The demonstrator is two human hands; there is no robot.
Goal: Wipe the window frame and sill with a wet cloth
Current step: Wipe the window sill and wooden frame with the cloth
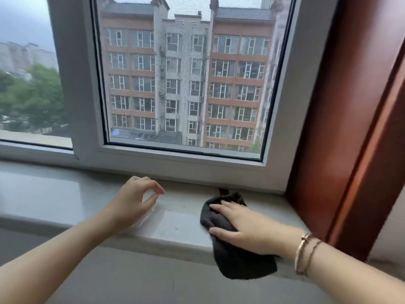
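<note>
from the head camera, the right hand lies flat, palm down, fingers spread, pressing on a dark grey, crumpled cloth at the right end of the pale, glossy stone sill. the hand does not grip the cloth; the fingers rest straight across its top and the thumb lies along its near side. the far tip of the cloth reaches the joint where the sill meets the bottom rail of the white plastic window frame, and its near part hangs over the front edge of the sill. two thin metal bracelets circle the right wrist.

the left hand sits over the middle of the sill, well apart from the cloth, holding nothing. its fingers are loosely curled, thumb and forefinger tips close together but with a small gap between them. whether the heel of the hand touches the stone cannot be told.

to the right of the frame stands a reddish-brown wooden surround. through the mesh-screened pane shows a brick and grey apartment block.
</note>
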